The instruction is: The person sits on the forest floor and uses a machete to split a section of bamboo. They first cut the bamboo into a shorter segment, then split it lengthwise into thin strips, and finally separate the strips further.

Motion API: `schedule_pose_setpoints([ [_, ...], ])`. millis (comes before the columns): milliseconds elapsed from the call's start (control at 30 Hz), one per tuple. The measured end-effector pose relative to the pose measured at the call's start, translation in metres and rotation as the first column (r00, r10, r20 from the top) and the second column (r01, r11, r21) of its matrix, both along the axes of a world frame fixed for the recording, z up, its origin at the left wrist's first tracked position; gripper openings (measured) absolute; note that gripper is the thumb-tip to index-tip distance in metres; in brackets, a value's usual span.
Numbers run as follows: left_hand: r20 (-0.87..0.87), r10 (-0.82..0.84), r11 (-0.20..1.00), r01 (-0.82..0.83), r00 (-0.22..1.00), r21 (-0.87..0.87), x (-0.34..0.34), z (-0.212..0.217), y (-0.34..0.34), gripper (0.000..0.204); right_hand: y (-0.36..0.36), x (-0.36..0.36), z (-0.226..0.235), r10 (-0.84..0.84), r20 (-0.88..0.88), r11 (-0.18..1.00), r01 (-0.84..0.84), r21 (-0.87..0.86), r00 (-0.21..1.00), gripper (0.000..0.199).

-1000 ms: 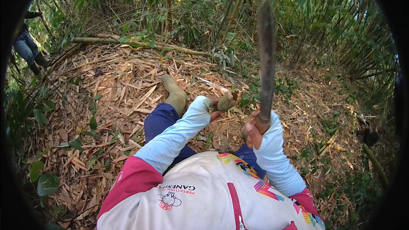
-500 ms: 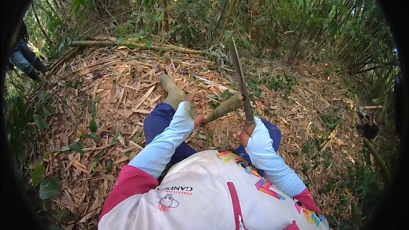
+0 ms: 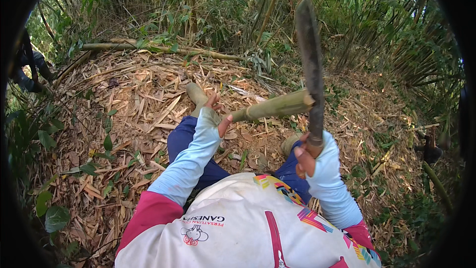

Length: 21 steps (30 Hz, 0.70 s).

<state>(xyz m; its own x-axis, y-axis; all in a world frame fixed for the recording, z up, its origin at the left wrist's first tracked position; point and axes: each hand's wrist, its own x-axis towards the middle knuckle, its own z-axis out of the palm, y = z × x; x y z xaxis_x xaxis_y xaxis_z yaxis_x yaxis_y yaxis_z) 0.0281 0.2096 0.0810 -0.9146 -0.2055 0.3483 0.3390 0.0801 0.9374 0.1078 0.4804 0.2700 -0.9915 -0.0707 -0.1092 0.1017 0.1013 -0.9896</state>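
My left hand [image 3: 224, 125] is closed around the left end of a short green bamboo pole [image 3: 272, 107]. The pole slants slightly up to the right and shows a pale cut end. In my right hand [image 3: 306, 161] is the wooden handle of a machete [image 3: 311, 49], its long dark blade pointing up and away. The lower blade overlaps the pole's cut end in the head view; whether they touch I cannot tell. My fingers on the pole are partly hidden by the left sleeve.
Dry leaves and bamboo chips [image 3: 148, 104] cover the ground around my boots [image 3: 196, 94]. A long cut bamboo stem [image 3: 198, 53] lies across the far side, before dense bamboo growth. Another person's legs [image 3: 29, 72] show at the left edge. A green stem [image 3: 439, 186] lies at the right.
My right hand has moved right with the machete, which now appears larger. The pole's cut end has swung up and to the right. The person at the left edge has shifted posture.
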Motion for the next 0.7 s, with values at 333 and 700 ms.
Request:
schedule_pose_setpoints([
  [333,0.015,0.238,0.961,-0.237,0.971,0.139,-0.01,0.0,-0.047,0.077,0.004,0.017,0.056,-0.171,-0.265,0.976,0.127,-0.175,0.949,0.031],
  [700,0.095,0.172,0.945,-0.191,0.98,0.264,-0.01,-0.007,-0.018,0.074,0.02,-0.054,-0.097,-0.028,0.292,0.989,-0.015,0.145,0.956,0.033],
])
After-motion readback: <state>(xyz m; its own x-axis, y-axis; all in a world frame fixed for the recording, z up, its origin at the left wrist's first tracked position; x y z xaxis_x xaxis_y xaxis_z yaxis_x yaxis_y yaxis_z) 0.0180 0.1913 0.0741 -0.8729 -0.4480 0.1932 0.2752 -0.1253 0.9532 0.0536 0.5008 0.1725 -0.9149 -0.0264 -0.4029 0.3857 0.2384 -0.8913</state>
